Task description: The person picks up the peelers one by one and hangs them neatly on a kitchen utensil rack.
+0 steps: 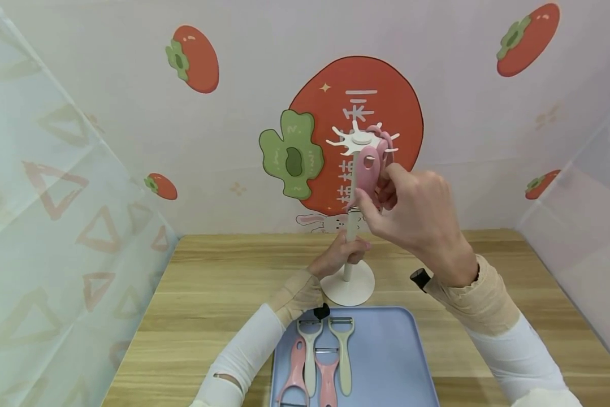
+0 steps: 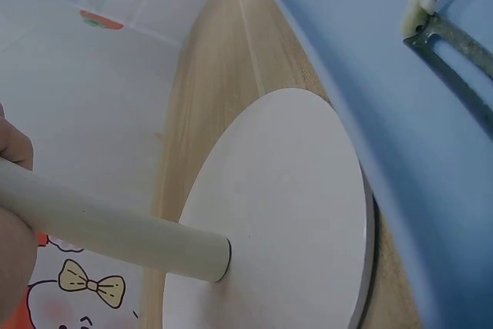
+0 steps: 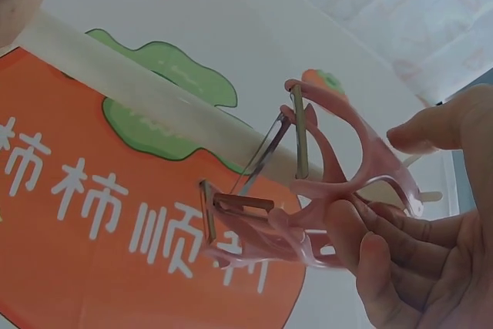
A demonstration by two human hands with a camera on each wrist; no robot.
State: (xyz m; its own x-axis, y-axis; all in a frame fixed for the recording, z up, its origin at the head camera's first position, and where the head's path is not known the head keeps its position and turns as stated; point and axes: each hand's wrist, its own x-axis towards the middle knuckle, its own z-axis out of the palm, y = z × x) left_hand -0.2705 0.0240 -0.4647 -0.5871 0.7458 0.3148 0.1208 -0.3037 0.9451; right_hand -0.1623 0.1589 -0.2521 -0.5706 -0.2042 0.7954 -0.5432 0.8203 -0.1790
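A white stand (image 1: 347, 287) with a round base and a ring of hooks (image 1: 358, 140) on top stands behind the tray. My left hand (image 1: 341, 253) grips its post (image 2: 115, 225) low down, above the base. Several pink peelers (image 1: 368, 169) hang from the right side of the hooks, their blades pointing down. Up beside them, my right hand (image 1: 422, 206) holds one pink peeler (image 3: 370, 152), with curled fingers against it and the thumb on the other side. The hanging peelers overlap, and the fingers hide part of them.
On the wooden table (image 1: 218, 294), a blue tray (image 1: 386, 362) lies in front of the stand. It holds two cream peelers (image 1: 344, 356) and two pink peelers (image 1: 297, 362) on its left half. A wall with persimmon pictures rises behind the table.
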